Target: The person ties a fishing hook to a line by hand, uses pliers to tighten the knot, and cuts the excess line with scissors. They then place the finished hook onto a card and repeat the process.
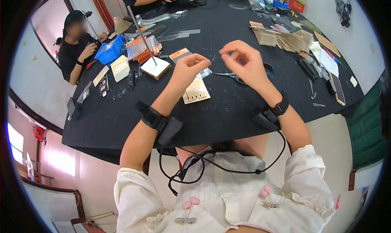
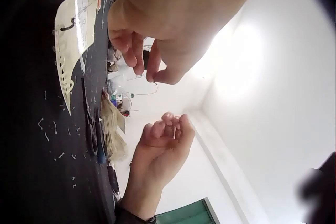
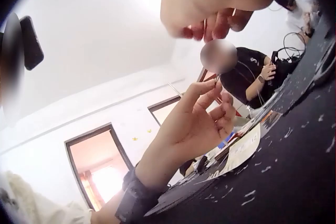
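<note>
Both hands are raised over the black table, facing each other with a small gap between. In the head view my left hand (image 1: 190,72) brings thumb and forefinger together; in the right wrist view a thin dark strand (image 3: 216,80) shows at its fingertips. My right hand (image 1: 246,62) is bent, thumb toward forefinger, slightly blurred; whether it pinches anything I cannot tell. Below the left hand lies a cream card (image 1: 197,93) with a row of small slots. In the left wrist view a dark curled piece (image 2: 68,26) rests on this card (image 2: 63,51). Scissors (image 1: 233,75) lie under the right hand.
A metal rod on a white-topped block (image 1: 157,68) stands left, beside orange-edged packets (image 1: 143,49) and a blue bin (image 1: 110,49). Stacked cards (image 1: 281,38) and a phone (image 1: 337,88) lie right. Tiny clippings dot the cloth. Other people sit across the table.
</note>
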Available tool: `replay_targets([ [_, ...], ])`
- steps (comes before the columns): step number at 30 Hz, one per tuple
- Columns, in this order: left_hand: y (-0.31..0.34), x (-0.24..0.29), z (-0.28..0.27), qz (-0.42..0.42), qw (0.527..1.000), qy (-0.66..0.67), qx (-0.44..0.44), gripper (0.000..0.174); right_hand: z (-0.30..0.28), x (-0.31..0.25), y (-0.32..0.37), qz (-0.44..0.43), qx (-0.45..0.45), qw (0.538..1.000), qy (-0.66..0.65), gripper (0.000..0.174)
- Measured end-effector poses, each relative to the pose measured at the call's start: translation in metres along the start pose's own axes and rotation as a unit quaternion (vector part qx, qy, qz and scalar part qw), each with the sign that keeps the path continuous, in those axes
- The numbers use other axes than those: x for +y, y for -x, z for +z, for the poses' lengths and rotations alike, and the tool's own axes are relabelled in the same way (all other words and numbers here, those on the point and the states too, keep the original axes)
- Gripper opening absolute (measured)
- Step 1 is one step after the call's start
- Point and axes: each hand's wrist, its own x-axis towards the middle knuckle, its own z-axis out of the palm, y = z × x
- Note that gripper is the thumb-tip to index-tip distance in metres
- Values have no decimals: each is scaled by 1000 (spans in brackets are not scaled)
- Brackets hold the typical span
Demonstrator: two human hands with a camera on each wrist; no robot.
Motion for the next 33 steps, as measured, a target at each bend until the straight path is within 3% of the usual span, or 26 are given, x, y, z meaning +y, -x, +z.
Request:
replay_targets([
  [1,0,0,0,-8,1000,-15,-22,14,0,-5,0,-4,-1,1000,0,8],
  [3,0,0,1,-5,1000,-14,-18,13,1,-11,0,1,-90,994,69,19],
  [5,1,2,1,10,999,-31,-22,19,0,-2,0,-21,-93,992,84,23],
  [7,1,2,0,10,999,-37,-29,19,-2,3,-1,27,-138,986,92,24],
  [13,0,4,0,6,998,-50,-39,20,-2,6,-1,-13,-127,988,86,17],
  [16,2,5,1,5,998,-42,-39,20,-4,2,-2,25,-138,985,101,15],
  [33,3,6,2,9,998,-34,-46,17,-7,3,-3,-11,-141,984,105,12],
])
